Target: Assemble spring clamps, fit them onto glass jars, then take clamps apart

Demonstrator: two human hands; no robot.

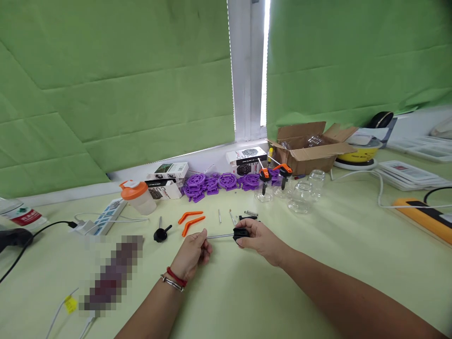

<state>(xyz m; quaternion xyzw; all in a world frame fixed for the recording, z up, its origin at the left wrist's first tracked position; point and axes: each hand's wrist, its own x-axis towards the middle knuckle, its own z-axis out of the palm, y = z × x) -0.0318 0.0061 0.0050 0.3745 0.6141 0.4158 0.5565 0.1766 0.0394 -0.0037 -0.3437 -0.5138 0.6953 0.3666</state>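
My left hand [193, 250] pinches the left end of a thin metal rod [221, 236]. The rod's other end meets a black plastic part [240, 234], which my right hand [261, 239] grips between thumb and fingers. Just beyond my right hand lie a coil spring [251, 213] and a small black piece [247, 218], partly hidden by the fingers. Two short metal pins [219, 216] rest on the table ahead of the rod. To their left are two orange bent handles [192, 225] and a black part with a stem [160, 234].
Glass jars [301, 197], two with orange-and-black tops, stand at the back right before an open cardboard box [310, 155]. Purple plastic parts [227, 181] lie along the back near printed boxes [246, 157]. A shaker bottle [138, 197] and power strip [110, 216] are left.
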